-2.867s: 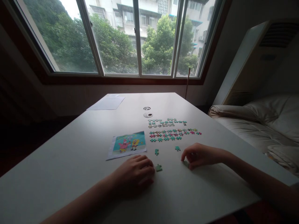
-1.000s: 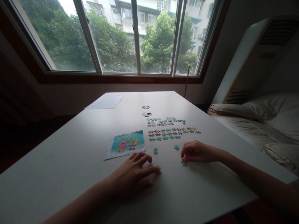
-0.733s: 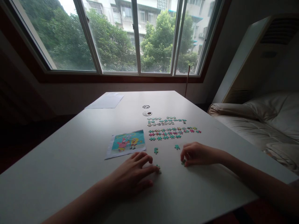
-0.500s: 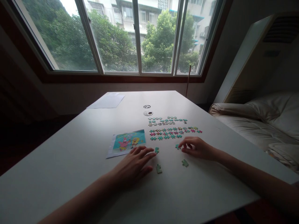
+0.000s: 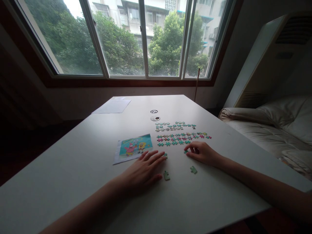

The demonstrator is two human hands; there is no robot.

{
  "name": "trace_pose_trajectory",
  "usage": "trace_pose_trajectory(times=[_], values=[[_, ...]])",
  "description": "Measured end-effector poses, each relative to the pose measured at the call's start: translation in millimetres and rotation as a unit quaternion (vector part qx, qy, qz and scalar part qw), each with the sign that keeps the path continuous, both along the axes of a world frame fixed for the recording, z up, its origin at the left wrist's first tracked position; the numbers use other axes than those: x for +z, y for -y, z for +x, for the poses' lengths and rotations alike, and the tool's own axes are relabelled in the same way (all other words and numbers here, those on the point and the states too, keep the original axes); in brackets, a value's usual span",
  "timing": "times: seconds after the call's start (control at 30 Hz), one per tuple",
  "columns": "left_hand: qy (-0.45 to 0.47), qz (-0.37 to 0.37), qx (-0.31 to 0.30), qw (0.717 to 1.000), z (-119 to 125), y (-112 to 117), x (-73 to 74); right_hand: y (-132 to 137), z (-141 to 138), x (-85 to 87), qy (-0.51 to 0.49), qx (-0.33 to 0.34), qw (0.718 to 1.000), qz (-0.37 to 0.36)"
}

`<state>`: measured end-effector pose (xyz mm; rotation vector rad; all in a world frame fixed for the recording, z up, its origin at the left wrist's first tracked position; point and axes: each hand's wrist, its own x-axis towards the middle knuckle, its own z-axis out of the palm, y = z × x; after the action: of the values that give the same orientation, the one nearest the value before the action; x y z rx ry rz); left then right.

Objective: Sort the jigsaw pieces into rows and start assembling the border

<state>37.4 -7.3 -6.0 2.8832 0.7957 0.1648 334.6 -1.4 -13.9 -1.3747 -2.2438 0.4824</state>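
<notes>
My left hand [image 5: 146, 169] lies flat over the white table with its fingers stretched out. Its fingertips partly cover a green puzzle piece [image 5: 166, 156]. Thumb and forefinger of my right hand [image 5: 203, 152] are closed at the tips around a teal puzzle piece [image 5: 186, 151], which is mostly hidden by them. Nearer to me are two separate green pieces, an end piece [image 5: 166, 175] beside my left thumb and a tilted piece [image 5: 193, 169] below my right hand. Rows of teal, pink and yellow puzzle pieces [image 5: 174, 139] are laid out beyond both hands.
A picture sheet [image 5: 134, 147] with cartoon figures lies left of the pieces. White papers [image 5: 112, 106] rest at the table's [image 5: 73, 162] far left corner. Two round inserts [image 5: 155, 118] sit in the tabletop. A padded sofa [image 5: 258, 120] stands to the right.
My right fingers have come together around the teal piece, covering more of it. My left fingertips have slid slightly right over the green piece. The two nearer pieces stay put.
</notes>
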Motion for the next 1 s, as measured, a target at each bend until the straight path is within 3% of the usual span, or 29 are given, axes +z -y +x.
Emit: trace_pose_trajectory(times=[0.4,0.53,0.67,1.0], values=[[-0.003,0.008,0.009,1.000,0.7,-1.5,-2.3,-4.5,6.2,-1.3,-0.005,0.004,1.000,-0.019],[0.055,0.029,-0.024,0.998,0.1,3.1,1.5,2.1,8.8,4.2,-0.012,0.071,0.997,-0.031],[0.090,0.002,-0.074,0.993,-0.5,11.9,7.1,13.6,10.5,15.2,0.021,0.165,0.984,-0.064],[0.071,-0.040,-0.125,0.989,-0.3,22.2,13.9,18.5,11.8,23.0,0.077,0.191,0.974,-0.094]])
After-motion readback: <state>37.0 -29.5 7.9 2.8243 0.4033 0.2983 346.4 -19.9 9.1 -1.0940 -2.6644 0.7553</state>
